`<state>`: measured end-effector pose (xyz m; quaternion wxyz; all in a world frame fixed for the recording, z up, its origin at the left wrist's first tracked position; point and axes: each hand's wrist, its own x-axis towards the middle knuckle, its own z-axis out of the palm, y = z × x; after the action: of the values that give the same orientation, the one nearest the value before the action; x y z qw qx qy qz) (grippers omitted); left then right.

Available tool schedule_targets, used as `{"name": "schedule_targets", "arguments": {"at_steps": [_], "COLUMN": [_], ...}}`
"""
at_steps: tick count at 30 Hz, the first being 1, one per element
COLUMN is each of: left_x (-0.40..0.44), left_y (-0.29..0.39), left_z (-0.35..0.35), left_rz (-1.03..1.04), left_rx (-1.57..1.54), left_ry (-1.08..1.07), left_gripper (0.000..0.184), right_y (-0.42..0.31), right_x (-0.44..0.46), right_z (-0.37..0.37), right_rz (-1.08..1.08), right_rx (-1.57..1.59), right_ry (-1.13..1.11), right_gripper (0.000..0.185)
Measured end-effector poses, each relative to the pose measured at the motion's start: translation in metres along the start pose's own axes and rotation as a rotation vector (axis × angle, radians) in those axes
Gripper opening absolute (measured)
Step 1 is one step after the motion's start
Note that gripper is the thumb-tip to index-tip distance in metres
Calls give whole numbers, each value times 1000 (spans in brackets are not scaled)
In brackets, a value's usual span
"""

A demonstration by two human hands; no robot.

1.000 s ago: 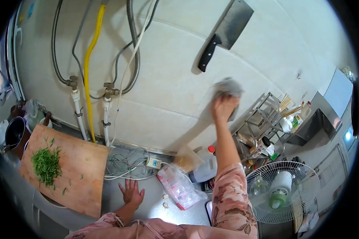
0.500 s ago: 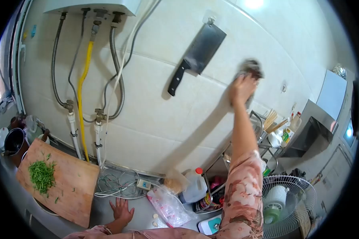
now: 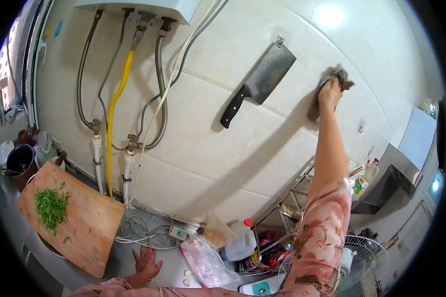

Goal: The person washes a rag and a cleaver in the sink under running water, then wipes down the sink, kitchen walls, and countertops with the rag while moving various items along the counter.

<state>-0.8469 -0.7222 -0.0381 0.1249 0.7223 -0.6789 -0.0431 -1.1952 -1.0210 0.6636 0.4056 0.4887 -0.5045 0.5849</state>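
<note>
My right hand [image 3: 330, 94] is stretched up to the tiled wall [image 3: 208, 123] and presses a grey-brown cloth [image 3: 338, 74] against it, fingers closed over the cloth. To the left of that hand a cleaver [image 3: 262, 79] with a black handle hangs from a hook. My left hand [image 3: 147, 262] lies flat on the grey counter [image 3: 171, 270] with its fingers spread and nothing in it. Close by on the left is a wooden cutting board [image 3: 91, 218] bearing a heap of chopped greens [image 3: 52, 208]. A plastic bag [image 3: 210, 262] lies to the right of the left hand.
A yellow gas hose [image 3: 119, 94] and grey pipes run down from a white wall unit [image 3: 139, 7]. Coiled cables [image 3: 146, 232] lie by the wall. At right stand a red-capped jug [image 3: 243, 242], a metal rack [image 3: 295, 198] and a fan [image 3: 366, 262].
My right hand has moved the cloth along the wall, away from the cleaver to the right. My left hand stays flat on the counter. The view has shifted slightly.
</note>
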Motion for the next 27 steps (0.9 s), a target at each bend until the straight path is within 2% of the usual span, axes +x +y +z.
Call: {"name": "schedule_targets", "arguments": {"at_steps": [2, 4, 6, 11, 12, 14, 16, 18, 20, 21, 22, 23, 24, 25, 27], "left_x": [0, 3, 1, 2, 4, 5, 7, 4, 5, 4, 3, 3, 5, 7, 6], "left_y": [1, 0, 0, -3, -2, -3, -8, -8, -8, -9, -8, -7, -7, -6, -6], "left_z": [-7, -13, -11, -13, -18, -7, -7, -12, -13, -14, -14, -14, -15, -16, -19], "left_rz": [-6, -2, 7, 20, 9, 11, 19, 12, 31, 38, 27, 21, 16, 13, 14], "left_rx": [-13, -19, -20, -102, -123, -123, -132, -163, -132, -117, -129, -141, -149, -154, -160], "left_ry": [-30, -32, -27, -9, -3, 5, 0, -23, 17, 35, 28, 21, 18, 14, -1], "left_gripper": [65, 65, 65, 66, 66, 66, 65, 65, 65, 65, 65, 64, 64, 63, 62], "right_y": [-4, -76, -131, -269, -303, -319, -312, -298, -281, -284, -273, -276, -279, -292, -312], "right_x": [57, 75, 96, 99, 60, -33, -88, -124, -108, -78, -52, -26, -5, 5, -12], "right_z": [23, -8, 4, 104, 80, 49, 64, 36, 31, 15, 49, 49, 59, 61, 57], "right_rz": [189, 323, 268, -898, -669, -822, -973, -1191, -1321, -1241, -1138, -852, -767, -717, -720], "right_rx": [412, 603, 1003, -473, -560, 17, -31, 130, 191, 82, 189, 203, 112, 149, -105], "right_ry": [5, -163, -353, -344, -593, -104, -55, -378, -421, -522, -23, -58, 280, 346, 188], "right_gripper": [41, 41, 35, 31, 54, 36, 39, 39, 36, 33, 32, 35, 36, 40, 39]}}
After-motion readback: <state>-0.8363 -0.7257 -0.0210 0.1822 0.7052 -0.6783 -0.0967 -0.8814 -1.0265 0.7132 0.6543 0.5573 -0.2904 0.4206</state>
